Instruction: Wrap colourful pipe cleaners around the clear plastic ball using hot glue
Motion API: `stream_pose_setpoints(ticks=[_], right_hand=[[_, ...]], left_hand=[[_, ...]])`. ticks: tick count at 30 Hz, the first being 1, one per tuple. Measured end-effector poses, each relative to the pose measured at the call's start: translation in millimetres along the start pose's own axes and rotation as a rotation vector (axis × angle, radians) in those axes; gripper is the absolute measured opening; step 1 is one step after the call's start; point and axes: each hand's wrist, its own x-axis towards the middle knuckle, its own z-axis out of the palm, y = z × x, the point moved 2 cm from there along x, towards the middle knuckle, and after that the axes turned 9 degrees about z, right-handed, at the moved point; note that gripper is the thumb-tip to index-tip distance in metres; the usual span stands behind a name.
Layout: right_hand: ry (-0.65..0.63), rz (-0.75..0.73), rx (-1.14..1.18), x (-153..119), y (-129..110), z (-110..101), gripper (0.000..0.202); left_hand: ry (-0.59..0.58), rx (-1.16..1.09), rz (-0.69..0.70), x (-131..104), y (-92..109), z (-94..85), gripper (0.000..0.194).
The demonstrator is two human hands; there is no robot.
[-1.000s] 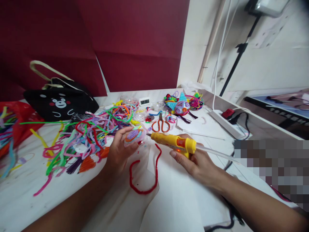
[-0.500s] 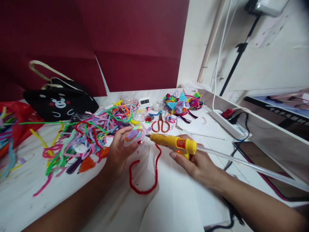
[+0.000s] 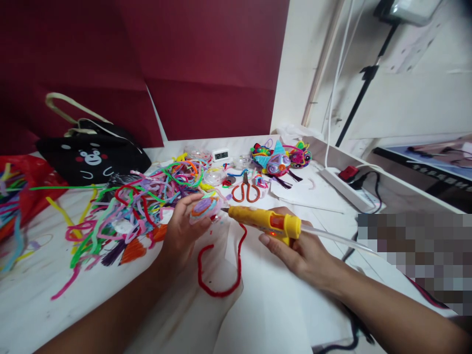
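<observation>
Decorated piece (image 3: 205, 207): from here I see it gripped between thumb and fingers of the left hand (image 3: 180, 228), nearer the person than the scissors (image 3: 245, 184) and to their left.
Glue gun (image 3: 263, 220): closed in the right hand (image 3: 308, 255), nearer than the scissors; its nozzle is at the piece's right edge, though I can't tell whether they touch.
White table (image 3: 177, 314): heaped fuzzy stems (image 3: 142, 196) left of the scissors, a bent red stem (image 3: 220, 294) nearer than them.
Dark red backdrop (image 3: 214, 69): behind the scissors.
Piece's look: clear, rounded, with lilac and orange patches; somewhat blurred.
</observation>
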Motion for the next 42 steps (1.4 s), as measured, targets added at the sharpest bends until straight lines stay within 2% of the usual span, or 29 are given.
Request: stream_pose_setpoints(ticks=[13, 23, 29, 35, 42], right_hand=[[-0.023, 0.048, 0.074, 3, 12, 1, 0.024], [-0.017, 0.032, 0.060, 1, 7, 0, 0.027], [-0.029, 0.019, 0.021, -1, -1, -1, 0.022], [-0.097, 0.020, 0.023, -5, -1, -1, 0.018], [-0.090, 0.026, 0.034, -4, -1, -1, 0.018]], left_hand=[[-0.010, -0.022, 0.018, -1, 2, -0.3, 0.052], [-0.011, -0.060, 0.019, -1, 3, 1.3, 0.052], [-0.032, -0.102, -0.003, 0, 4, 0.3, 0.048], [-0.005, -0.102, -0.017, 1, 0, -0.4, 0.050], [-0.027, -0.097, -0.011, 2, 0, -0.9, 0.048]])
